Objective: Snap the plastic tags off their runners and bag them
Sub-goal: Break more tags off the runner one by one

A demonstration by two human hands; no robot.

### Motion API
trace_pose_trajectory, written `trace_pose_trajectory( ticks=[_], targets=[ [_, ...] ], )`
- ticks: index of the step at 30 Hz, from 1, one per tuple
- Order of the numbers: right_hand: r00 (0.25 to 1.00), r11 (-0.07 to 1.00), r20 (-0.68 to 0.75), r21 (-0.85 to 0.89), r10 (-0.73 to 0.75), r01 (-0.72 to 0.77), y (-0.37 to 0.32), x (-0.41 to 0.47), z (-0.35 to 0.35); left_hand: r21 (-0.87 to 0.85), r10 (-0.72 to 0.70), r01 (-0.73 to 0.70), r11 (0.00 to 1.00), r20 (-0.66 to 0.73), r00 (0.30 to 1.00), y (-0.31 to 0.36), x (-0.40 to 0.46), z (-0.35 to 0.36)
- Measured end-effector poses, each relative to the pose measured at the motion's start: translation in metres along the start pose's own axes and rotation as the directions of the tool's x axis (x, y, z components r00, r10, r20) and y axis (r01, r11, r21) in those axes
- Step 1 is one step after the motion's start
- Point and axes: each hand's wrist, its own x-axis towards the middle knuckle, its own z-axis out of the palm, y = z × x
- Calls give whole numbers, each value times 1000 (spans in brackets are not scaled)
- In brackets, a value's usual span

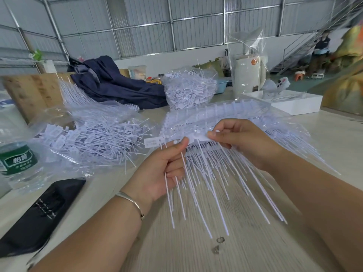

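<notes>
My left hand [167,169] grips several loose white plastic tags [170,193] by their heads, their thin tails hanging down over the table. My right hand [241,142] pinches the head of a tag still joined to a white runner [204,149], a comb of tags with long tails fanned toward me. More runners [225,112] lie stacked behind my hands. A clear bag [94,138] of loose tags lies open at the left. A second, fuller bag of tags [188,91] stands farther back.
A water bottle [17,163] and a black phone [39,214] lie at the left. A dark blue cloth [114,83] sits behind the bags, a white tray [294,103] and a white cylinder [247,73] at the back right. A person stands far right.
</notes>
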Motion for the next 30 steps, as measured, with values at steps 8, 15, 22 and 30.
trace_pose_trajectory(
  ticks=[8,15,22,30],
  targets=[
    [990,992,138,122,-3,-14,-1,-5,20,-72,-65,76,994,141,988,-2,-4,11],
    [995,994,103,107,-4,-7,-7,-5,23,-75,-48,58,995,135,990,0,-4,15],
    [999,992,-24,123,39,-35,-1,-2,6,75,-137,143,987,-78,987,-1,2,7],
    [997,999,-79,-29,21,-23,5,1,4,61,-124,140,988,-217,968,-6,9,-1]
  ],
)
